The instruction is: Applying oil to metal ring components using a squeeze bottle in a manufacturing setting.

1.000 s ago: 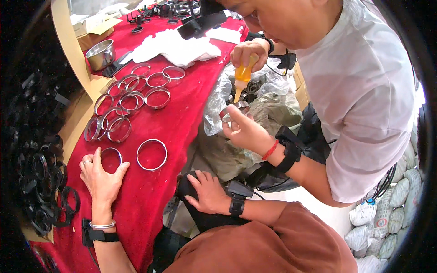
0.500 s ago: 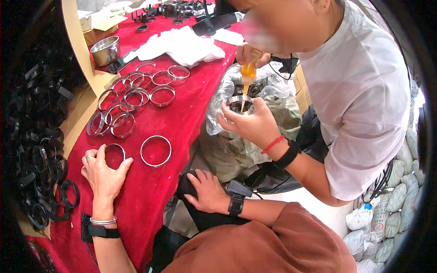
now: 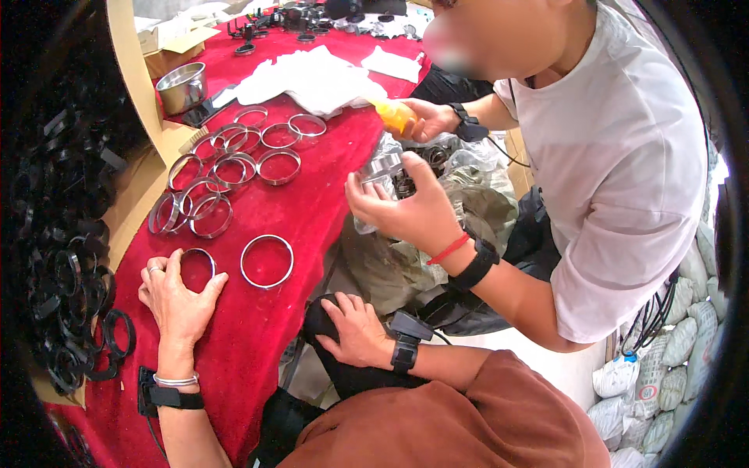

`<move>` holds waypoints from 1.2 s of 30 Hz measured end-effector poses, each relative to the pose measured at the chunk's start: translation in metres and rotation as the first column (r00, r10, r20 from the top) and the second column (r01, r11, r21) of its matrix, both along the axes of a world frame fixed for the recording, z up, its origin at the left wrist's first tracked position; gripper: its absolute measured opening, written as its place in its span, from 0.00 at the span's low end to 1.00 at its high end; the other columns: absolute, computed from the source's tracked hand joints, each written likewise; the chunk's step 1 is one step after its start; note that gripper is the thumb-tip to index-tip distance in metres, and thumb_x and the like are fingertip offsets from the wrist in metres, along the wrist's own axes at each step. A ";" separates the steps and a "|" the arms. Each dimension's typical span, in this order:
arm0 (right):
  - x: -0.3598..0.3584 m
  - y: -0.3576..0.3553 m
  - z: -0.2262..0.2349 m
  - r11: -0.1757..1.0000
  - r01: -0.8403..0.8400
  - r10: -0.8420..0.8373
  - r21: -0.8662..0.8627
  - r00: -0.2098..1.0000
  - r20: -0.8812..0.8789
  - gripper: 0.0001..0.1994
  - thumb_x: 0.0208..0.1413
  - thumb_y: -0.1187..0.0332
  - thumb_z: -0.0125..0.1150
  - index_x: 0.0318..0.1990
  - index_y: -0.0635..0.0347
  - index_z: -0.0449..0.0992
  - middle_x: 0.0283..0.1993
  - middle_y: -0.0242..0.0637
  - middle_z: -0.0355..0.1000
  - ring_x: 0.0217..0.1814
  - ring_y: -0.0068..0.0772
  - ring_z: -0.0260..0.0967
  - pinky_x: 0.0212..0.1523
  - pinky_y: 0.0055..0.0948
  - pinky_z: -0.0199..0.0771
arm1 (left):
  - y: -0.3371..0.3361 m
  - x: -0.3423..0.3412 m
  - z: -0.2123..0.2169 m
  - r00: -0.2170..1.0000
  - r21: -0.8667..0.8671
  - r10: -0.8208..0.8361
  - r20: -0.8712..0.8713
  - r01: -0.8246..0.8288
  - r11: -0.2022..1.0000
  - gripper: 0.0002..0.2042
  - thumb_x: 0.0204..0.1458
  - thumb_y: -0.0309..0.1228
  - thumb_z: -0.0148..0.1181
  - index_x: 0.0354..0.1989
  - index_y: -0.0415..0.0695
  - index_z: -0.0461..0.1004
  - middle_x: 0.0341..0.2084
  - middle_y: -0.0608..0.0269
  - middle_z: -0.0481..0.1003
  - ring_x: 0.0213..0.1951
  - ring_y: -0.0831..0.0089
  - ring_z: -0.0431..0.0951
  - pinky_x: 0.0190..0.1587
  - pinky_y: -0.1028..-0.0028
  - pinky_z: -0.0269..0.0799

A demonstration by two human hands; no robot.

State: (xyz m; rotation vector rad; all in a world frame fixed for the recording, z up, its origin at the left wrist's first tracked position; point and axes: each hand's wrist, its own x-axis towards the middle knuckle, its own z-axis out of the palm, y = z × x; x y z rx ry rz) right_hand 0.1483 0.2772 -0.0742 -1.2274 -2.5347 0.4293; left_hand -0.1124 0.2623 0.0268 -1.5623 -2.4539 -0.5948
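My left hand [image 3: 181, 300] rests on the red cloth, thumb and fingers curved around a thin metal ring [image 3: 213, 264] and touching its edge. Just right of it lies a second, silver ring [image 3: 291, 261], flat on the cloth. My right hand [image 3: 357, 329] lies on my dark-clad knee, fingers spread, holding nothing. Farther up the cloth sit several more metal rings [image 3: 278, 180], some overlapping. Across from me, a co-worker's one hand [image 3: 402, 207] holds a metal ring [image 3: 384, 165], and the other grips a yellow squeeze bottle [image 3: 395, 117].
At left stands a cardboard box [image 3: 133, 97] of black rings [image 3: 69, 273]. A metal cup [image 3: 182, 87] and a crumpled white cloth [image 3: 312, 78] lie toward the back. Beside the table is a plastic bag [image 3: 382, 222]; wrapped packs [image 3: 671, 343] are stacked at right.
The co-worker's bottle has come out of the held ring and moved up and left over the cloth's edge. The ring has shifted left and tilted. My hands have stayed put.
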 end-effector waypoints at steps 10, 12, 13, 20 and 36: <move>0.001 0.000 -0.002 0.999 0.018 -0.016 -0.029 0.998 0.065 0.31 0.44 0.56 0.61 0.55 0.61 0.62 0.55 0.52 0.57 0.56 0.54 0.55 0.49 0.45 0.61 | 0.000 0.002 0.001 0.999 0.010 0.022 0.025 -0.022 1.000 0.34 0.33 0.49 0.68 0.48 0.41 0.70 0.43 0.54 0.66 0.50 0.59 0.62 0.51 0.58 0.58; -0.001 0.000 -0.003 1.000 0.012 -0.011 -0.021 0.998 0.065 0.31 0.45 0.56 0.61 0.55 0.61 0.62 0.55 0.52 0.57 0.57 0.54 0.55 0.50 0.45 0.61 | -0.001 0.001 0.002 0.999 0.004 0.029 0.038 -0.029 1.000 0.34 0.33 0.49 0.68 0.48 0.41 0.70 0.43 0.54 0.65 0.50 0.59 0.62 0.51 0.58 0.58; 0.000 0.000 -0.004 1.000 0.003 -0.002 -0.016 0.997 0.081 0.31 0.46 0.54 0.60 0.55 0.62 0.61 0.55 0.53 0.57 0.57 0.54 0.55 0.50 0.46 0.61 | 0.000 0.001 0.002 0.999 0.000 0.022 0.042 -0.022 1.000 0.34 0.33 0.49 0.68 0.48 0.41 0.70 0.43 0.54 0.65 0.50 0.59 0.62 0.51 0.58 0.58; -0.002 -0.001 0.000 0.998 -0.002 0.005 -0.062 0.998 0.061 0.32 0.44 0.55 0.61 0.56 0.62 0.61 0.57 0.55 0.57 0.59 0.55 0.53 0.54 0.46 0.58 | -0.001 0.001 0.003 0.998 -0.003 0.023 0.053 -0.023 1.000 0.35 0.33 0.51 0.67 0.48 0.39 0.69 0.45 0.54 0.65 0.51 0.59 0.61 0.52 0.58 0.56; -0.003 -0.007 -0.005 0.997 -0.023 0.018 0.079 0.998 0.064 0.31 0.45 0.55 0.61 0.55 0.62 0.62 0.55 0.52 0.56 0.57 0.52 0.54 0.52 0.47 0.60 | 0.000 -0.006 -0.009 0.998 0.112 -0.040 0.055 0.034 0.993 0.36 0.33 0.47 0.68 0.51 0.39 0.66 0.46 0.54 0.66 0.51 0.61 0.63 0.54 0.60 0.55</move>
